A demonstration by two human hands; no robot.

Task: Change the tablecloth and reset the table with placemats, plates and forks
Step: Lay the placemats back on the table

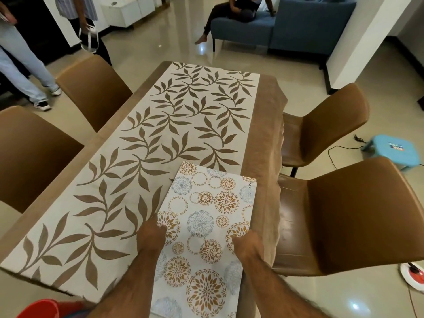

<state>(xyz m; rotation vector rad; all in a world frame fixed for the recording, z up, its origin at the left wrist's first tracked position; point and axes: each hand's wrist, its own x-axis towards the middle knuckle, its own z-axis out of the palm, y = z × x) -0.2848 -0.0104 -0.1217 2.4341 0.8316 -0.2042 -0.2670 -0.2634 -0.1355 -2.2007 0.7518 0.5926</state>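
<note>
A white tablecloth [160, 138] with brown leaf print and tan borders covers the long table. A white placemat [206, 203] with orange and blue-grey flower circles lies at the near right corner, its near end hanging past the table edge. My left hand [151, 235] grips the placemat's left edge, thumb on top. My right hand [246, 247] grips its right edge. No plates or forks are in view.
Brown leather chairs stand on the left [29, 152] [94, 88] and right [325, 125] [348, 216]. A red bucket [39, 309] sits at the bottom left. A blue stool [394, 150] and cable lie at the right. People stand far left; one sits on the blue sofa [286, 26].
</note>
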